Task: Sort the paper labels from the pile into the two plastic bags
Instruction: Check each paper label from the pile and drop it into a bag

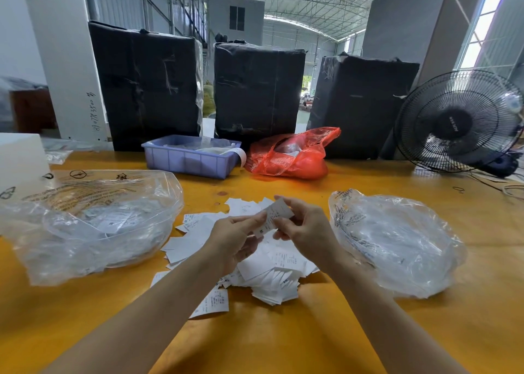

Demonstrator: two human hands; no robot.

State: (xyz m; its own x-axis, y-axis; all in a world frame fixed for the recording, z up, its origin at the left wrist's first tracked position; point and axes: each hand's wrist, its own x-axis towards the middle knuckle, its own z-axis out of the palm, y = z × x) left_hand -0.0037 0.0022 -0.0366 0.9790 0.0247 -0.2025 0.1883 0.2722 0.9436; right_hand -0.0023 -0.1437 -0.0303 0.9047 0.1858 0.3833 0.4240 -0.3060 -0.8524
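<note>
Both hands pinch one paper label [273,215] above the pile [255,263], left hand [236,239] on its lower end, right hand [304,226] on its upper end. One clear bag [93,220] (labels inside) lies left of the hands, another bag [397,240] right.

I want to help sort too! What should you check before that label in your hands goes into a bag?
1. Label held by both the left hand and right hand: ok.
2. Print readable for sorting: cannot tell.
3. Left bag mouth open: ok.
4. Right bag mouth open: cannot tell.
5. Only one label pinched: cannot tell.
6. Pile within reach between the bags: ok.
</note>
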